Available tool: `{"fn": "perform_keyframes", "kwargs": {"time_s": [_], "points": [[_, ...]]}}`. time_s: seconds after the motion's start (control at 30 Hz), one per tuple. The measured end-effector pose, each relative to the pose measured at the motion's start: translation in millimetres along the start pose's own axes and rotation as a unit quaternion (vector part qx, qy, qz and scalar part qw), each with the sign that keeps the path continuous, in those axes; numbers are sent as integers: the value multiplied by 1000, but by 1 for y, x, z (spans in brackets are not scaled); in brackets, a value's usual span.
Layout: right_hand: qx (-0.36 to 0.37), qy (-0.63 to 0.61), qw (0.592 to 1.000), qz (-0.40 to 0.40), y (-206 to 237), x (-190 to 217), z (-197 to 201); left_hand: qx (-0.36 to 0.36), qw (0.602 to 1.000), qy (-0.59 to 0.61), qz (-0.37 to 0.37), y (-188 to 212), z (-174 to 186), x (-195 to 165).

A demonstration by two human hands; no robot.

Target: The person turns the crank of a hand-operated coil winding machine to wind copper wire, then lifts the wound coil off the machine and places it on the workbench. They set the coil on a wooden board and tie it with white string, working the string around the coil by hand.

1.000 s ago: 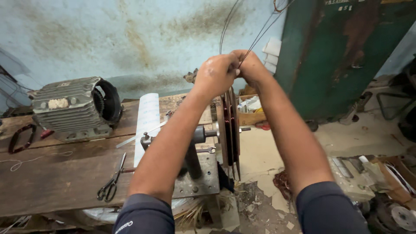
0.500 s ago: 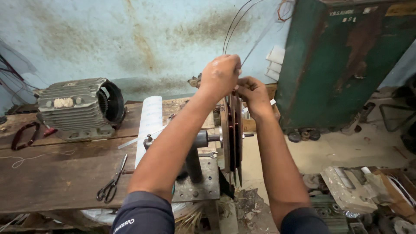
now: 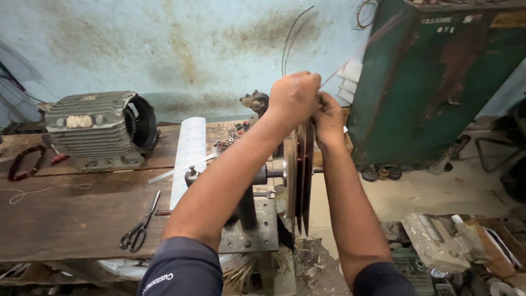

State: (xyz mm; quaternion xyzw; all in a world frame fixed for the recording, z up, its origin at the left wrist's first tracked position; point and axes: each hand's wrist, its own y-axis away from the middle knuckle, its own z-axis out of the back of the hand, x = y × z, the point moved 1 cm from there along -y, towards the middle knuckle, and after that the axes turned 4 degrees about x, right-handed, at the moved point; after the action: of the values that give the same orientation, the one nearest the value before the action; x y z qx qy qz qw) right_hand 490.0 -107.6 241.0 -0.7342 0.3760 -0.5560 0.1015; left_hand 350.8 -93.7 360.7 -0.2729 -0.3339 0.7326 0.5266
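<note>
I see my left hand and right hand closed on thin wire atop the winding discs beside the bench; loosened fingers could let strands spring off the groove.

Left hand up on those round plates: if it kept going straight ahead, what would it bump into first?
Probably the thin wires rising just beyond the left hand, then the stained blue wall. Depth is hard to judge, so the wires may sit slightly to one side.
</note>
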Motion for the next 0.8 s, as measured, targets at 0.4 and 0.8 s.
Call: {"fn": "perform_keyframes", "kwargs": {"time_s": [0.4,0.8], "points": [[11,-1,999,34,12,27,-20,59,923,333,184,37,2,50],[-195,-68,978,2,35,-6,13,-147,782,530,294,97,-39,47]]}}
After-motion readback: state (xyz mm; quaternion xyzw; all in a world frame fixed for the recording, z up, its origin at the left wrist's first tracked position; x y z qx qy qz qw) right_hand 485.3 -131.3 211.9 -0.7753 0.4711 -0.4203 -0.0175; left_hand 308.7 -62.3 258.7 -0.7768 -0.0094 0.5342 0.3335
